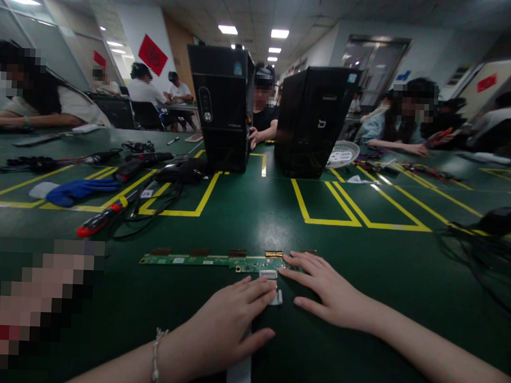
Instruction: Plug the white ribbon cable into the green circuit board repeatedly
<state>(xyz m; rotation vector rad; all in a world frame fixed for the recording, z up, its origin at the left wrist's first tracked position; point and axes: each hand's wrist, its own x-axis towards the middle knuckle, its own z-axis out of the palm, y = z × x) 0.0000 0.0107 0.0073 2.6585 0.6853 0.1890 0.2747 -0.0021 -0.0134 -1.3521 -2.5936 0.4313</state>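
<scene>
A long, narrow green circuit board (210, 261) with copper-coloured tabs along its far edge lies flat on the table. Fingertips of my right hand (323, 287) rest on its right part, the fingers spread and partly covering it. My left hand (228, 320), wearing a bracelet, lies over a white flat ribbon cable (240, 368) just below the board. Its fingers are stretched out on the cable's end, with the thumb apart. A white connector (268, 274) shows on the board's near edge by these fingertips. The join between cable and connector is mostly hidden.
Two black computer towers (219, 111) (313, 120) stand ahead. Left lie a red-black screwdriver (99, 218), a blue glove (81, 191) and dark cables (171, 182). More black cables (481, 252) are at right. A white basket (342, 154) and co-workers are beyond.
</scene>
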